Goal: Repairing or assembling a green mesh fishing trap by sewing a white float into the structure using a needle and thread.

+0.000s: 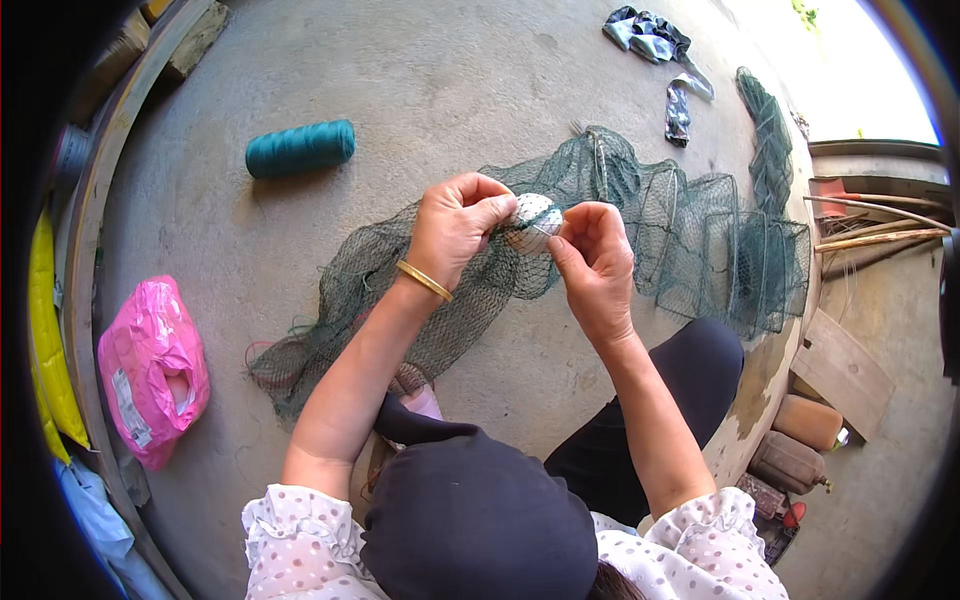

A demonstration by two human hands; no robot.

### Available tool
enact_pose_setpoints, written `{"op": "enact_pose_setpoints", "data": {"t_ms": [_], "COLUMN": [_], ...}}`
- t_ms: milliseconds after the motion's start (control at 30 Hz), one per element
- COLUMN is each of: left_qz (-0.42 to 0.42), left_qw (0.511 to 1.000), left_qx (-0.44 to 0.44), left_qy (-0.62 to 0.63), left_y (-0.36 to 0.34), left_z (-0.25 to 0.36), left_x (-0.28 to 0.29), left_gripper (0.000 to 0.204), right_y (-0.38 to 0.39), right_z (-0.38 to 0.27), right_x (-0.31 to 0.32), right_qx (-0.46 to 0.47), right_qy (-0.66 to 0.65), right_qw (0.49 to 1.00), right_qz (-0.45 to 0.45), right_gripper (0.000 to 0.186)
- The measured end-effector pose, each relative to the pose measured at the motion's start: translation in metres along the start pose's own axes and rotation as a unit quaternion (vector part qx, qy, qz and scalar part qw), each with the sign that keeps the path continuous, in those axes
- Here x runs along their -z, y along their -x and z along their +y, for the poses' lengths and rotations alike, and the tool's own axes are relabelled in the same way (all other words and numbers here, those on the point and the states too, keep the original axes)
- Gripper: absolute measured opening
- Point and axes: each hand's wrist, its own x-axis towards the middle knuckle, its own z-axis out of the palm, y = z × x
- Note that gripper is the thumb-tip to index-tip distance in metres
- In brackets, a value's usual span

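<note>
In front of me a white rounded float [534, 224] lies between my hands, with dark green cord or mesh across it. My left hand [462, 222] is closed, its thumb and forefinger pinched at the float's left edge. From the other side my right hand [598, 262] pinches a thin pale sliver, perhaps a needle, against the float; its far end is hard to make out. Beneath both hands spreads a dark green fishing net [455, 325], stretched over hoops toward the right. Its lower left part passes under my left forearm.
A spool of teal twine [300, 149] lies at the far left, and a pink plastic bag [155, 372] nearer. Crumpled cloth [648, 36] sits at the back. Beyond the right edge are wooden sticks [880, 240], a board [843, 373] and brown containers [790, 460].
</note>
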Motion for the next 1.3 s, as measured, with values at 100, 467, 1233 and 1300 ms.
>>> {"op": "enact_pose_setpoints", "data": {"t_ms": [100,467,1233,1300], "left_qz": [0.052,0.001,0.024,0.041], "left_qw": [0.994,0.994,0.928,0.869], "left_qx": [-0.098,-0.106,-0.245,-0.310], "left_qy": [0.020,0.023,-0.281,-0.383], "left_y": [0.004,0.020,0.040,0.038], "left_z": [-0.010,-0.006,0.032,0.030], "left_x": [-0.007,-0.010,0.005,-0.003], "left_gripper": [0.002,0.009,0.034,0.037], "right_y": [0.003,0.002,-0.084,-0.088], "right_z": [-0.002,-0.014,-0.178,-0.194], "right_x": [-0.008,-0.008,0.098,0.122], "right_qx": [-0.072,-0.110,0.039,0.043], "right_qy": [-0.085,-0.092,-0.405,-0.350], "right_qw": [0.994,0.990,0.857,0.871], "right_qz": [0.019,0.009,-0.316,-0.341], "right_gripper": [0.022,0.021,0.031,0.027]}}
